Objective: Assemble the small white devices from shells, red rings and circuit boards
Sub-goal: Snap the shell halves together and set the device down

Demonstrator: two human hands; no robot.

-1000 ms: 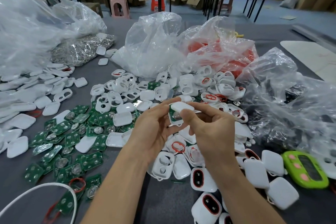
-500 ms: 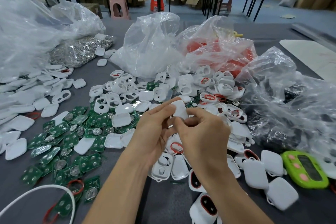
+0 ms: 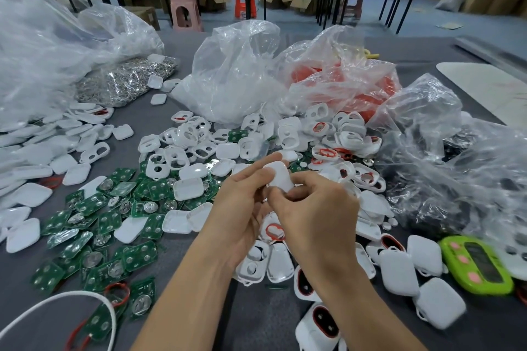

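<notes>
Head view: my left hand and right hand both pinch one white device, held up over the shell pile on the counter. Its smooth back faces me and its long axis tips up and away. Best bet: squeeze evenly round the seam so the halves click flush without skewing.

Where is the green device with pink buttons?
Head view, near right: the green device lies just right of the closed white devices, below the clear bag.
</notes>
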